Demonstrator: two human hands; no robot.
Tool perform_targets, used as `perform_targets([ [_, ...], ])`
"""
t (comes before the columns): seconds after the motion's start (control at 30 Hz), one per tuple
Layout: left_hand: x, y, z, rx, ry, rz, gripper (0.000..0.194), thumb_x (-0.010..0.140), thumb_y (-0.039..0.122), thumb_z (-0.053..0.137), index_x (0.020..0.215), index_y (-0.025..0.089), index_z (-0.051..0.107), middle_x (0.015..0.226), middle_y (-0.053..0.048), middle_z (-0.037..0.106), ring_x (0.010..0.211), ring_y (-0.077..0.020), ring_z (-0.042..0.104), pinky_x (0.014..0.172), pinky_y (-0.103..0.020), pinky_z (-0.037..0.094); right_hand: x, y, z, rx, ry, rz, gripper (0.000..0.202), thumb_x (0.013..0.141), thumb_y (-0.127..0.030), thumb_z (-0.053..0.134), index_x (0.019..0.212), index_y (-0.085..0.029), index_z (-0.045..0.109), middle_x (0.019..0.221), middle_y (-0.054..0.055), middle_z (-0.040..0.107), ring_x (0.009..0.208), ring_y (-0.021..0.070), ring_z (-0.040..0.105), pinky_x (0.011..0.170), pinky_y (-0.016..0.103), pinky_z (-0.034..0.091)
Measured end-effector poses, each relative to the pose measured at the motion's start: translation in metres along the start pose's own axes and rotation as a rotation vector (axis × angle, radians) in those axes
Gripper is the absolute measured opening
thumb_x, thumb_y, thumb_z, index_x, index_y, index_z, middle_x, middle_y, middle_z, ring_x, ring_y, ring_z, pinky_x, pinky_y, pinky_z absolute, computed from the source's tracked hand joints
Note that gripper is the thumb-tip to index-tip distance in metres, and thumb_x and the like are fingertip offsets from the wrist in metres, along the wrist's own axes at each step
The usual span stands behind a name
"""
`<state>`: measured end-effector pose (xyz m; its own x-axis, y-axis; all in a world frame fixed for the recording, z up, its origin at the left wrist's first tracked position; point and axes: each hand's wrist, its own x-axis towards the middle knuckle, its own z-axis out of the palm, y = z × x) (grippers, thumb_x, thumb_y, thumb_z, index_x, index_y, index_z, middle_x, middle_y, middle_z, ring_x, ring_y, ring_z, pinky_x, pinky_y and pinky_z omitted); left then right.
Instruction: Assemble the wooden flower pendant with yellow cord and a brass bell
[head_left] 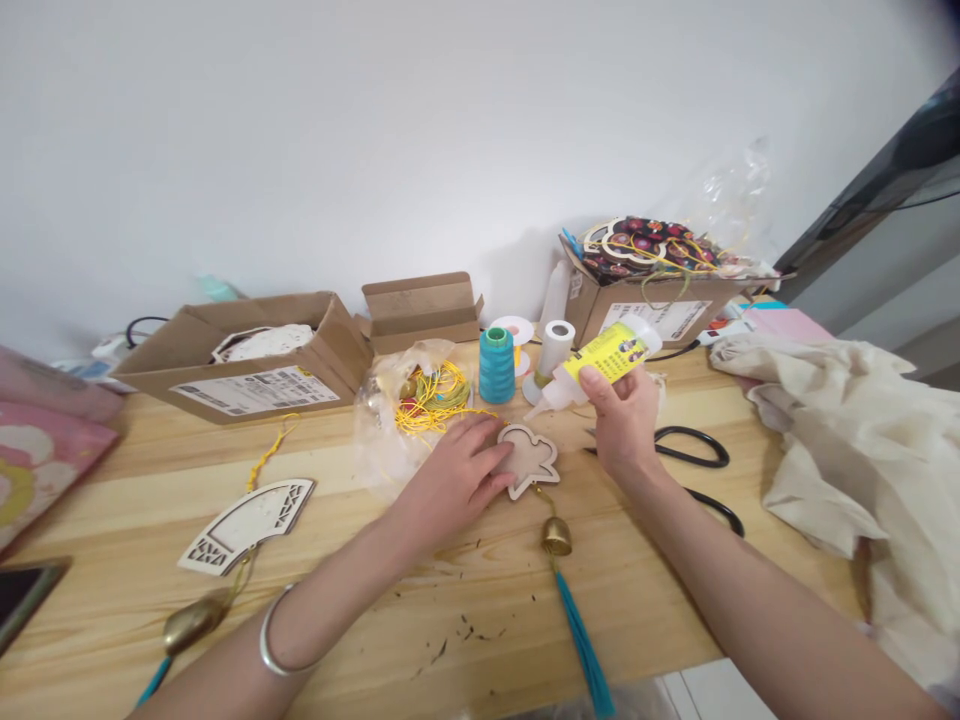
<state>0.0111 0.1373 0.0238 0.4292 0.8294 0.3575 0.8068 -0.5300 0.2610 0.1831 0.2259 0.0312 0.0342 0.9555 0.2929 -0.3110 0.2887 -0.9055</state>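
My right hand [626, 415] is closed around a glue bottle [611, 355] with a yellow label. The bottle is tilted, its nozzle pointing down to the left, just above a flower-shaped wooden piece [529, 458] with a raised rim. On that piece's left edge rest the spread fingers of my left hand [457, 470]. A small brass bell [556, 536] hangs off the piece by a cord, and a teal tassel [583, 640] trails from it. Black-handled scissors [694, 447] lie partly hidden behind my right wrist.
A fan-shaped wooden piece [247, 525] with another bell [195, 622] lies at left. Behind stand an open cardboard box [255, 385], a bag of yellow cord [431, 400], a teal thread spool [496, 368] and a filled box [660, 310]. Beige cloth [855, 450] covers the right side.
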Motion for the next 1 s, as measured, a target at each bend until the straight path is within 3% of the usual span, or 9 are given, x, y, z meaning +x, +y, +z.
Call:
perform_targets([
  [0.47,0.0001,0.0027,0.0015,0.227,-0.044,0.048,0.029,0.082,0.03,0.047,0.1,0.012,0.06,0.113,-0.017,0.053,0.111,-0.0287,0.045,0.094,-0.048,0.037,-0.0005,0.0001,-0.0006,0.056,0.004,0.013,0.027,0.062,-0.033,0.07,0.08,-0.02,0.055,0.078,0.0,0.064,0.071,0.0158,0.06,0.065,0.029,0.048],
  [0.63,-0.0028,-0.0001,0.0003,0.099,0.031,0.057,0.031,0.082,0.03,0.049,0.108,0.014,0.056,0.122,-0.016,0.049,0.115,-0.0272,0.042,0.094,-0.048,0.038,-0.0002,-0.0013,-0.0005,0.041,0.008,0.019,0.028,0.062,-0.034,0.07,0.082,-0.021,0.055,0.079,0.0,0.064,0.072,0.016,0.059,0.064,0.029,0.048],
  [0.8,-0.005,-0.0029,-0.0048,-0.093,0.081,-0.029,0.031,0.083,0.026,0.047,0.113,0.018,0.052,0.12,-0.013,0.051,0.112,-0.0217,0.046,0.092,-0.041,0.042,0.0008,-0.0002,-0.0004,0.043,0.027,0.023,0.03,0.061,-0.037,0.07,0.082,-0.02,0.055,0.08,0.001,0.063,0.07,0.0159,0.06,0.063,0.029,0.049],
  [1.0,-0.0069,-0.0049,0.0024,-0.076,0.061,-0.041,0.029,0.081,0.029,0.05,0.107,0.017,0.057,0.117,-0.013,0.054,0.112,-0.0245,0.046,0.092,-0.045,0.041,0.0013,-0.0004,-0.0007,0.023,0.033,0.04,0.032,0.06,-0.039,0.07,0.082,-0.02,0.055,0.081,0.001,0.064,0.072,0.0171,0.06,0.064,0.031,0.05],
])
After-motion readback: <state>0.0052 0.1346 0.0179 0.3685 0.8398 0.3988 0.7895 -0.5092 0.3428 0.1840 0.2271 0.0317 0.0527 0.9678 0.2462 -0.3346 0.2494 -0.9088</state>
